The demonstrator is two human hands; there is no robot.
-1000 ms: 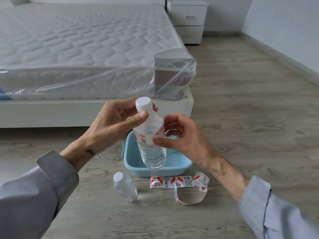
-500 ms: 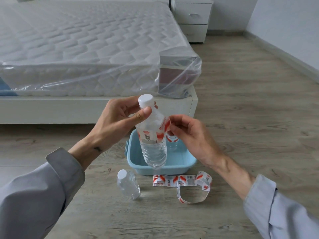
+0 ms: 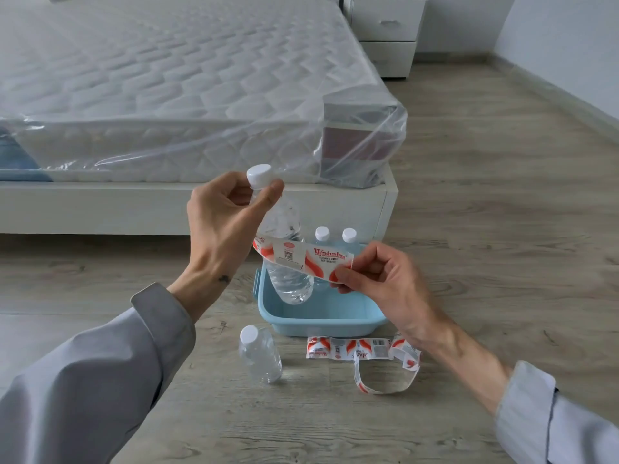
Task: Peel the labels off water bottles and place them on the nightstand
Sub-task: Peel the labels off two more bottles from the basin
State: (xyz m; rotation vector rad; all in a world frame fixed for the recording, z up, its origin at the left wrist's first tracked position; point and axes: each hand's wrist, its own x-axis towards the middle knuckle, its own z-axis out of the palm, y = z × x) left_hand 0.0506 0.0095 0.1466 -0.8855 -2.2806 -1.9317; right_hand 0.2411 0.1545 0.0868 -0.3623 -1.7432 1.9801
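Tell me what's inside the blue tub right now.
Two capped bottles stand at the far side of the tub. The held bottle and its label cover their lower parts.

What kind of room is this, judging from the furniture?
Most likely a bedroom, perhaps newly furnished: a bed with its mattress in plastic wrap, and a nightstand against the far wall.

Soft, even daylight; sharp centre, edges bowed.
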